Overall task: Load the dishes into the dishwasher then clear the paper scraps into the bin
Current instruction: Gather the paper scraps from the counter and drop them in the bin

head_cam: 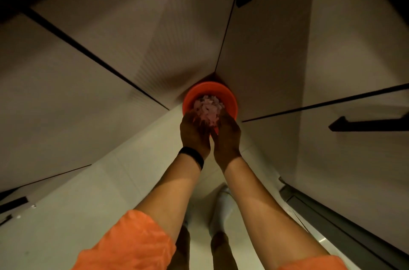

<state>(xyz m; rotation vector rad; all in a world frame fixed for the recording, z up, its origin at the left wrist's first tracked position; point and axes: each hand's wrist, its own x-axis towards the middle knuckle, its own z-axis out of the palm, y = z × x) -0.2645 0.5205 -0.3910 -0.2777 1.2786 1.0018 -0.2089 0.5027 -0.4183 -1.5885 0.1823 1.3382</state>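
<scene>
An orange round bin [200, 92] stands on the floor in the corner where two cabinet fronts meet. A pile of pale pink paper scraps [209, 108] shows above its opening. My left hand [194, 131] and my right hand [228, 134] are cupped side by side at the bin's near rim, with the scraps resting between and above the fingers. A black band circles my left wrist. Whether the scraps lie in the bin or only in my hands I cannot tell.
Pale cabinet doors [110, 48] rise on the left and right, with black bar handles [365, 124]. The floor is light tile [88, 203]. My socked feet [222, 207] stand below my arms. A dark appliance edge [332, 214] runs along the lower right.
</scene>
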